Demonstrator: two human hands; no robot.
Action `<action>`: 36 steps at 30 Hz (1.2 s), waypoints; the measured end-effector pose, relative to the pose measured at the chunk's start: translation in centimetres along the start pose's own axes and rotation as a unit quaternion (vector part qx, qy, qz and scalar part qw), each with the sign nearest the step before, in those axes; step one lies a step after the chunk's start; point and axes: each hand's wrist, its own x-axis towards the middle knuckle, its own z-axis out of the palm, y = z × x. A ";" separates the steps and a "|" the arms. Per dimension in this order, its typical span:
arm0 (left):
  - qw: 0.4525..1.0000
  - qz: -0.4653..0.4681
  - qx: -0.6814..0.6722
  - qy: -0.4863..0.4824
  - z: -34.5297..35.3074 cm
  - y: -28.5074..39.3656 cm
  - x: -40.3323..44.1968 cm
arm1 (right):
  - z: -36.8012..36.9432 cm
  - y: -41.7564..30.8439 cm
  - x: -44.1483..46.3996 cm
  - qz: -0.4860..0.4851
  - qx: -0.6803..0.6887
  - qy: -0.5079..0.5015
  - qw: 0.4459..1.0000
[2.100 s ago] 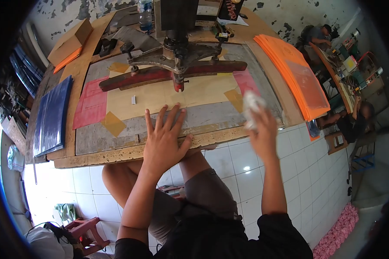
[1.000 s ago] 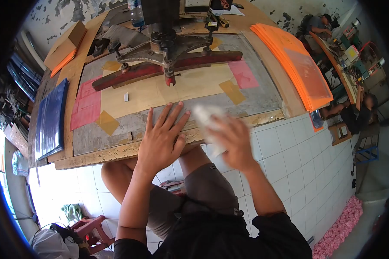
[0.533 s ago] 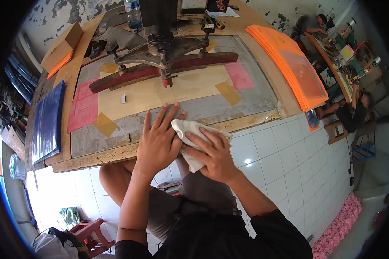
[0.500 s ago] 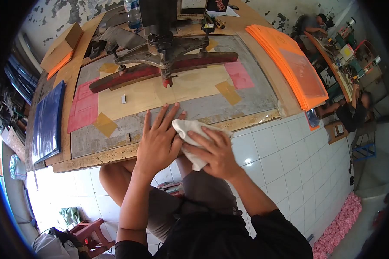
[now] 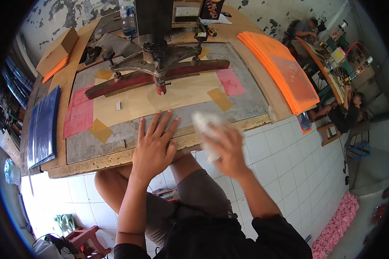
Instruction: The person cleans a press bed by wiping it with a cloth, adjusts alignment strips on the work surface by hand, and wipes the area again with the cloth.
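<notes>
My left hand (image 5: pixel 153 146) lies with fingers spread over the front edge of the grey metal plate (image 5: pixel 155 121), its fingertips near the taped tan sheet (image 5: pixel 134 100). To its right, my right hand (image 5: pixel 230 151) grips a white cloth (image 5: pixel 208 123), both smeared by motion near the plate's front edge. Beyond my hands stands a press with a long red bar (image 5: pixel 129 83) above the sheet. Pink pieces (image 5: pixel 78 110) and brown tape (image 5: pixel 220 99) lie at the sheet's sides. A small white piece (image 5: pixel 118 105) rests on the sheet.
Orange plastic folders (image 5: pixel 281 69) are stacked at the right, dark blue ones (image 5: pixel 44 127) at the left. A cardboard box (image 5: pixel 58 49) and a water bottle (image 5: pixel 128 19) stand farther back. Two people sit by a workbench (image 5: pixel 328 71) at the far right.
My right hand has moved right with the cloth, away from my left hand, which stays at the plate's edge. The whole view has shifted slightly.
</notes>
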 end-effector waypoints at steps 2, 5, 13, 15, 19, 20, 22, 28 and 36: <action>1.000 0.000 -0.002 -0.002 0.2 -0.3 0.0 | 0.8 -1.5 0.0 -0.070 0.056 -0.024 0.996; 1.000 0.011 0.001 0.014 0.2 -0.1 -0.1 | 1.3 -0.5 0.0 -0.100 0.072 -0.017 0.992; 1.000 0.006 0.003 0.029 -0.2 0.4 -0.1 | -2.2 10.1 -0.4 0.199 -0.123 0.127 0.964; 1.000 0.003 0.001 0.025 -0.2 0.5 -0.1 | -1.5 8.9 -0.6 0.165 -0.130 0.107 0.972; 0.999 0.009 0.002 0.031 0.2 0.2 -0.1 | -0.8 1.2 0.9 0.012 0.026 -0.001 1.000; 1.000 0.010 0.003 0.029 0.4 0.0 -0.1 | -0.6 0.5 1.0 -0.026 0.042 -0.027 0.998; 1.000 0.011 0.009 0.028 0.4 -0.2 -0.1 | -0.3 0.2 1.4 -0.074 0.057 -0.051 0.994; 0.999 0.005 0.031 0.028 0.2 0.4 -0.1 | -1.9 9.6 1.2 0.110 -0.073 0.073 0.989; 0.998 0.010 0.054 0.027 1.1 -0.2 0.0 | 0.1 -1.1 0.6 -0.077 0.080 -0.038 0.993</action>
